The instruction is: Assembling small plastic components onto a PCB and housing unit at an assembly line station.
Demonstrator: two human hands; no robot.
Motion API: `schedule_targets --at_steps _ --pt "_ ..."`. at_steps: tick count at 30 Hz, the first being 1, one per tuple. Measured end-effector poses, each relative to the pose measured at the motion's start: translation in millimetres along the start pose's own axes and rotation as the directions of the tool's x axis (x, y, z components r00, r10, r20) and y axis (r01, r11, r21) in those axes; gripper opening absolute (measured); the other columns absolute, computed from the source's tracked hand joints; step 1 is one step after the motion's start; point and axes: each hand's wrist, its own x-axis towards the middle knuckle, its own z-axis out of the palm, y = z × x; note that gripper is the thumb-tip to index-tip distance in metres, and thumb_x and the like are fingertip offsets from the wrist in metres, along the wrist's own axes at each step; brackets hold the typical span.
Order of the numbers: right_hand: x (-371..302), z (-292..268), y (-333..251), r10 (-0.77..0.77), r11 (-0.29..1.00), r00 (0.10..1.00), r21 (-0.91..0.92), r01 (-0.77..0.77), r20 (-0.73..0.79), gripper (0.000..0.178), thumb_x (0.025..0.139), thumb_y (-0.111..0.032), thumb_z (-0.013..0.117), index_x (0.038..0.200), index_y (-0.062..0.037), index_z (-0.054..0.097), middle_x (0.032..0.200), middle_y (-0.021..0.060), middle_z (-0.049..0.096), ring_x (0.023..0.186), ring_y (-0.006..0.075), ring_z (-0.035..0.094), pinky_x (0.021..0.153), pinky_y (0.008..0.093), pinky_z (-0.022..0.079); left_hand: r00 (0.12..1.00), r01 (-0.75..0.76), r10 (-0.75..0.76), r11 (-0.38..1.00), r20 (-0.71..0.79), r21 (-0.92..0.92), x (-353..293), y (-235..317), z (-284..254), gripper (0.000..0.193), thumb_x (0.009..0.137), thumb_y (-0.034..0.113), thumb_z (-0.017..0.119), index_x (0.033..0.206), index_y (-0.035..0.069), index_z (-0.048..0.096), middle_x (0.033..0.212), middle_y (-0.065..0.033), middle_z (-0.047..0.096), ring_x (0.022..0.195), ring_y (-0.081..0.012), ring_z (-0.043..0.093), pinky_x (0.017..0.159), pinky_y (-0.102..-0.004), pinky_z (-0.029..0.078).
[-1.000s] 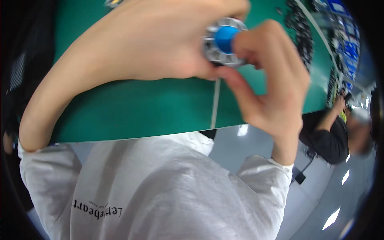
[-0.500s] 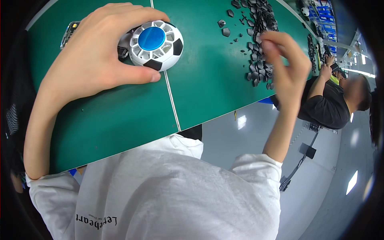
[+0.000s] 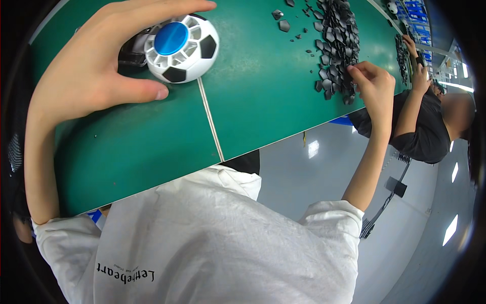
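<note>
A small white and black soccer-ball-shaped shell (image 3: 195,61) with a spoked top and a round blue disc (image 3: 171,38) rests on the green table. My left hand (image 3: 96,66) arches around it, thumb and fingers spread; the thumb tip is apart from the shell. Beside the shell, partly under that hand, lies a dark glossy part (image 3: 132,52). At the right, my right hand (image 3: 375,86) has its thumb and fingertips pinched together at the edge of a heap of black pentagon pieces (image 3: 336,43). What sits between those fingertips is too small to tell.
Loose black pentagons (image 3: 284,25) and small dark bits lie left of the heap. A pale seam (image 3: 210,119) crosses the green table (image 3: 263,101). Beyond the table's right side sits a co-worker in a black shirt (image 3: 422,134), hands raised over another dark heap.
My right hand has come down onto the heap and its fingers have closed. The shell sits further left in view and tilts differently, and my left thumb has moved off it.
</note>
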Motion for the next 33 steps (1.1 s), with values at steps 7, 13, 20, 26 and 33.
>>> schedule_targets --at_steps 7,13,20,26,33 --pt "-1 -24 -39 0.055 0.966 0.998 0.252 -0.057 0.014 0.007 0.082 -0.002 0.07 0.085 0.0044 0.071 0.065 0.0033 0.062 0.053 0.0102 0.052 0.051 0.02 0.041 0.997 0.059 -0.072 0.963 -0.04 -0.264 1 -4 -7 0.048 0.071 0.025 0.078 0.112 0.002 0.066 0.096 -0.0122 0.072 0.074 -0.0248 0.063 0.073 -0.0343 0.053" --pt "-38 17 -154 -0.41 0.731 0.909 0.57 0.375 -0.073 0.01 0.083 0.004 0.062 0.092 0.0067 0.065 0.071 0.0097 0.065 0.057 0.0195 0.065 0.059 0.0211 0.049 0.964 0.253 -0.266 0.91 0.005 -0.328 9 5 -3 0.054 0.067 0.027 0.078 0.115 0.002 0.068 0.095 -0.0119 0.073 0.074 -0.0233 0.065 0.071 -0.0329 0.055" --pt "-58 75 -197 -0.606 0.711 0.774 0.312 0.63 -0.183 0.01 0.08 0.008 0.067 0.087 0.0043 0.063 0.07 0.0074 0.065 0.055 0.0159 0.063 0.056 0.0205 0.048 0.989 0.127 -0.147 0.914 -0.025 -0.385 14 -9 6 0.034 0.073 0.017 0.074 0.101 -0.002 0.069 0.089 -0.0147 0.072 0.067 -0.0256 0.062 0.063 -0.0328 0.052" --pt "-65 92 -195 -0.583 0.702 0.713 0.2 0.684 -0.391 0.011 0.079 0.008 0.07 0.085 0.0022 0.062 0.07 0.0058 0.065 0.051 0.0131 0.059 0.053 0.0196 0.045 0.998 0.063 -0.065 0.918 0.007 -0.392 13 -10 4 0.021 0.075 0.01 0.071 0.09 -0.005 0.069 0.083 -0.0162 0.071 0.06 -0.0266 0.059 0.057 -0.0323 0.049" --pt "-70 93 -193 -0.514 0.729 0.775 0.29 0.62 -0.368 0.015 0.079 0.005 0.073 0.088 0.001 0.061 0.07 0.005 0.064 0.053 0.0111 0.056 0.052 0.0185 0.043 0.983 0.175 -0.135 0.89 0.124 -0.421 9 -5 -6 0.015 0.073 0.008 0.069 0.082 -0.005 0.069 0.072 -0.0152 0.069 0.054 -0.0243 0.055 0.054 -0.0313 0.047"
